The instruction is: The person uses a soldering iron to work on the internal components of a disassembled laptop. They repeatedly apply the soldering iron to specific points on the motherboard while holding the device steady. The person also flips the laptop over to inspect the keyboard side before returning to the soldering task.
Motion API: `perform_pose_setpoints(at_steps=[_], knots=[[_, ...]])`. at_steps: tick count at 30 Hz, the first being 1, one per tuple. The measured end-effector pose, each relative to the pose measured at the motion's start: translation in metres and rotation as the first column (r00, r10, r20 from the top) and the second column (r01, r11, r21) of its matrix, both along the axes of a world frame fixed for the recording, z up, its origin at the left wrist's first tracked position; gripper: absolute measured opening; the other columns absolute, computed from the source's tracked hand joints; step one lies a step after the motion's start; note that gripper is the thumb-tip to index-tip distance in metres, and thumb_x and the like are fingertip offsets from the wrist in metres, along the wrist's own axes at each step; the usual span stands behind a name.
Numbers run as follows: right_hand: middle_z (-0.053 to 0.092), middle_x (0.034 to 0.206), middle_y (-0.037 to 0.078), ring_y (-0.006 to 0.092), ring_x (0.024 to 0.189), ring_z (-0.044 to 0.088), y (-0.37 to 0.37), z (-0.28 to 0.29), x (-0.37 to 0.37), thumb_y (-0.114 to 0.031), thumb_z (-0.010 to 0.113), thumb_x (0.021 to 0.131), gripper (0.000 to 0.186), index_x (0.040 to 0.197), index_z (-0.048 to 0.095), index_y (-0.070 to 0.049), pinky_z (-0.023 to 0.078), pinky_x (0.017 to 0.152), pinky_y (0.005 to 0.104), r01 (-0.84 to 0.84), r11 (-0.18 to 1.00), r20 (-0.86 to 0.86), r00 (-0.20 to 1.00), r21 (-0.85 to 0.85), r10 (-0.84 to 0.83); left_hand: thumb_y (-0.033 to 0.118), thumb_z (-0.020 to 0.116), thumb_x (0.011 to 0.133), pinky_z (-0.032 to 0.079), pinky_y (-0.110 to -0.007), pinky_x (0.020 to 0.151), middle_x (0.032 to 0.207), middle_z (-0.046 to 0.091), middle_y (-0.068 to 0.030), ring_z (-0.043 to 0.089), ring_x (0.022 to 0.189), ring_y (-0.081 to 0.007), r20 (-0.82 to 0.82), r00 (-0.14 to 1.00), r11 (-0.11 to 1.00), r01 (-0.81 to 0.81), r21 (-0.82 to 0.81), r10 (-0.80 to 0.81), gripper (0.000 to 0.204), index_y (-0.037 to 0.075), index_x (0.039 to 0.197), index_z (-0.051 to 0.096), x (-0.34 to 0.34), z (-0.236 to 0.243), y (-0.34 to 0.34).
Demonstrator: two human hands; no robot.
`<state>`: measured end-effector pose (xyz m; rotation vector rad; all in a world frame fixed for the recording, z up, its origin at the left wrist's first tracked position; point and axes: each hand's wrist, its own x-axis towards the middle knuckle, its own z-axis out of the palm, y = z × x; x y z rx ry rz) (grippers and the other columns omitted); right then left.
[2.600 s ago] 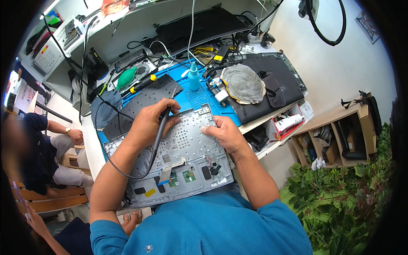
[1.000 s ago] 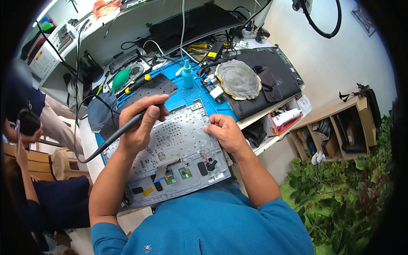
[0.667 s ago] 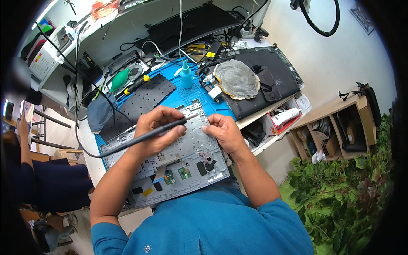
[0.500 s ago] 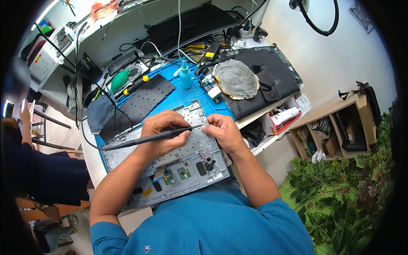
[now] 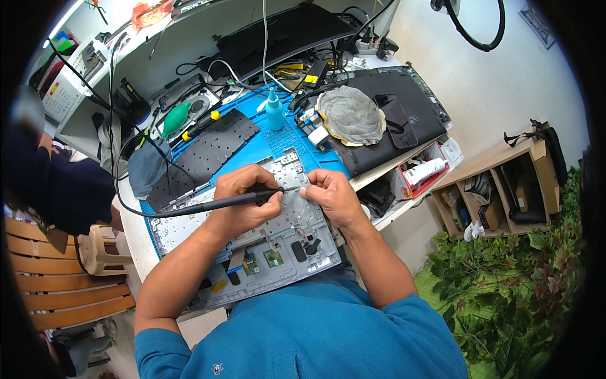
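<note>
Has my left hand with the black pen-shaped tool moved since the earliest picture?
Yes: judged against the turquoise plastic bottle, your left hand has shifted right and closer to your body.

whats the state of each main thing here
slim black corded tool: gripped in left hand
flat silver metal panel: held at edge by right hand
teal plastic nozzle bottle: upright
green rounded bulb: lying down
black perforated sheet: lying flat
pale wooden cubby shelf: open-fronted
</note>
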<state>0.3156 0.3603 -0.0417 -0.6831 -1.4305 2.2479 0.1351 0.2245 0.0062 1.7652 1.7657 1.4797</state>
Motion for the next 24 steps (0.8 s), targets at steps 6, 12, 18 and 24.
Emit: perform_pose_setpoints(at_steps=[6, 12, 18, 24], knots=[[0.072, 0.086, 0.005, 0.0086, 0.072, 0.065, 0.001, 0.001, 0.0, 0.001, 0.068, 0.087, 0.01, 0.095, 0.072, 0.005, 0.053, 0.065, 0.0241, 0.011, 1.0, 0.023, 1.0, -0.015, -0.01, 0.003, 0.081, 0.074, 0.049, -0.027, 0.058, 0.078, 0.07, -0.0054, 0.062, 0.064, -0.0126, -0.009, 1.0, 1.0, 0.001, -0.013, -0.001, 0.015, 0.003, 0.081, 0.067, 0.001, 0.002, 0.0], [0.072, 0.084, 0.005, 0.0084, 0.07, 0.064, 0.0, 0.006, -0.001, 0.001, 0.068, 0.085, 0.011, 0.094, 0.073, 0.005, 0.051, 0.064, 0.024, 0.028, 0.999, 0.061, 0.998, -0.031, -0.026, 0.003, 0.08, 0.073, 0.049, -0.027, 0.058, 0.078, 0.07, -0.0056, 0.063, 0.064, -0.0127, -0.016, 1.0, 1.0, 0.005, -0.004, -0.005, 0.015, 0.002, 0.08, 0.067, 0.0, 0.001, 0.002], [0.07, 0.08, 0.003, 0.0075, 0.066, 0.06, 0.003, 0.009, -0.001, 0.001, 0.068, 0.084, 0.009, 0.09, 0.073, 0.004, 0.048, 0.061, 0.0241, 0.028, 1.0, 0.101, 0.995, -0.005, -0.028, 0.002, 0.08, 0.073, 0.049, -0.027, 0.058, 0.077, 0.07, -0.0053, 0.062, 0.064, -0.0125, -0.023, 1.0, 1.0, 0.018, 0.016, -0.018, 0.014, 0.003, 0.08, 0.067, 0.0, 0.001, 0.002], [0.064, 0.075, -0.004, 0.0006, 0.059, 0.044, 0.0, 0.012, -0.002, -0.001, 0.071, 0.084, 0.004, 0.087, 0.071, -0.001, 0.032, 0.055, 0.0202, 0.034, 0.999, 0.103, 0.994, 0.003, -0.034, 0.003, 0.08, 0.073, 0.049, -0.027, 0.058, 0.078, 0.069, -0.0054, 0.062, 0.064, -0.0129, -0.005, 1.0, 1.0, 0.009, -0.017, -0.009, 0.015, 0.003, 0.08, 0.067, 0.001, 0.002, 0.001]])
